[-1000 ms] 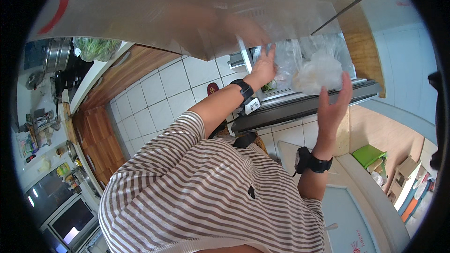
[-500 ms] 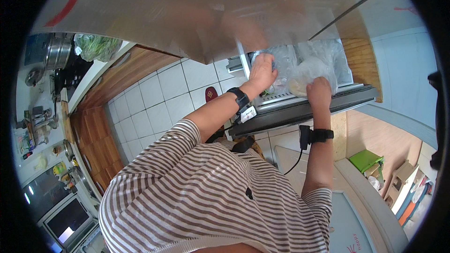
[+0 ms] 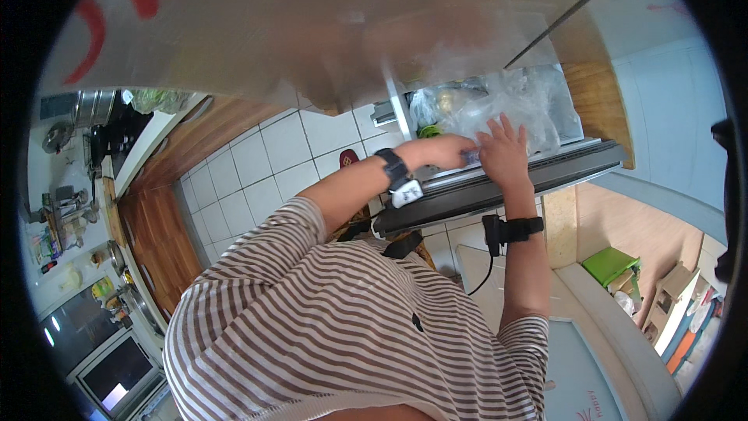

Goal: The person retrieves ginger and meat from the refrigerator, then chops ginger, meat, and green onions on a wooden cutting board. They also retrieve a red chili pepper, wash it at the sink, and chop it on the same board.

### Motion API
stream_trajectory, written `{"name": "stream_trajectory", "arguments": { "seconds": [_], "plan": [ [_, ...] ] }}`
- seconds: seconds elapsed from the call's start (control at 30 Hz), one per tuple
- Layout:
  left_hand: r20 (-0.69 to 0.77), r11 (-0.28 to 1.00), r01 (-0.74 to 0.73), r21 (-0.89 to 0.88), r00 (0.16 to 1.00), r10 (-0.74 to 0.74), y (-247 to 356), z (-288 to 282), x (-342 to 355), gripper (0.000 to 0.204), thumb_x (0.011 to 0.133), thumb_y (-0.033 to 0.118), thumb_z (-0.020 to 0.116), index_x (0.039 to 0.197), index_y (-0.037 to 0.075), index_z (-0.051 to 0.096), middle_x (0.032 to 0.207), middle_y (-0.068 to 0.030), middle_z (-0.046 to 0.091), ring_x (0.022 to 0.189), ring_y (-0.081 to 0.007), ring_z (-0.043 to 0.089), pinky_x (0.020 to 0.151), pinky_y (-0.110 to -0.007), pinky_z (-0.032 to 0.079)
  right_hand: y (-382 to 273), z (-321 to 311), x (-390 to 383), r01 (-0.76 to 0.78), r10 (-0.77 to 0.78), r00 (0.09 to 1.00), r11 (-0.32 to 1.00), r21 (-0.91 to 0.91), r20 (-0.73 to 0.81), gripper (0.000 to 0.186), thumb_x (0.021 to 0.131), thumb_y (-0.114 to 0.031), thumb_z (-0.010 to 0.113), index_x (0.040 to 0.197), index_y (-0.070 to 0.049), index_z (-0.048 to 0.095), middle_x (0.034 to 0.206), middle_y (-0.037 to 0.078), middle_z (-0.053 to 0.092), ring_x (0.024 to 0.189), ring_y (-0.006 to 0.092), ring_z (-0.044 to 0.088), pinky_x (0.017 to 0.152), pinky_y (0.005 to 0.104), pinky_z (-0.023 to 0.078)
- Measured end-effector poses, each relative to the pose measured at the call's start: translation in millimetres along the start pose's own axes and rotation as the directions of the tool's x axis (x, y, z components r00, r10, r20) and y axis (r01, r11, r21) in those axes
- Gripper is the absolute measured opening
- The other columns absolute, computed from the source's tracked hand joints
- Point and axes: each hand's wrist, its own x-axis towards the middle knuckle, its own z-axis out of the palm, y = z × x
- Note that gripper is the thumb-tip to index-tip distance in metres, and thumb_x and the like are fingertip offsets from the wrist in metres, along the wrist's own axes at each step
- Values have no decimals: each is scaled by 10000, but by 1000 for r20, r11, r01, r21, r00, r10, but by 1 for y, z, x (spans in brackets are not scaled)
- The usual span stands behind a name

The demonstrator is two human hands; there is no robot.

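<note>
Clear, crumpled plastic bags (image 3: pixel 487 113) lie in the white, dark-fronted pull-out drawer (image 3: pixel 576 166) — right hand (image 3: pixel 505 157) over them, fingers splayed; left hand (image 3: pixel 446 152) near the drawer's front, fingers curled, grip indeterminable — where light, flat pressure should best spare the thin film.

One drawer (image 3: pixel 576 168) is open. At it are two hands: one left hand (image 3: pixel 448 151) and one right hand (image 3: pixel 505 157). On the wearer's side of it are two wristbands, one left (image 3: pixel 392 165), one right (image 3: pixel 523 228). Left of it are one slipper (image 3: pixel 348 157) and, farther off, one bag of greens (image 3: pixel 158 100). The clear bags (image 3: pixel 549 129) inside it overlap too much to count.
</note>
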Motion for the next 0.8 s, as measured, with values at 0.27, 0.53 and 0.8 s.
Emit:
{"name": "stream_trajectory", "arguments": {
  "seconds": [0.27,0.53,0.8],
  "plan": [
    [-557,911,240,335,830,-14,-37,-36,57,445,829,22,471,1273,20,496,1348,-211,461,1204,-376,468,989,-411,411,1,31,14,-45,35,995,994,98,99,344,804,-128,539,1133,-160,633,1305,126,518,1327,342,361,1069,583,259],
    [-704,885,380,271,705,-87,-73,-51,145,356,916,276,447,1174,47,539,1233,-228,522,1155,-381,496,980,-442,388,-36,-29,-50,-173,238,935,953,248,-264,444,801,-173,654,1230,-111,555,1392,144,405,1324,384,331,1080,557,250],
    [-390,799,360,481,905,-173,-59,-68,129,609,837,431,560,1290,31,485,1343,-229,468,1247,-370,443,1030,-402,361,-55,-32,-71,-258,365,913,864,432,-185,440,828,-186,644,1229,-40,537,1373,164,416,1325,379,325,1096,530,236]
  ]
}}
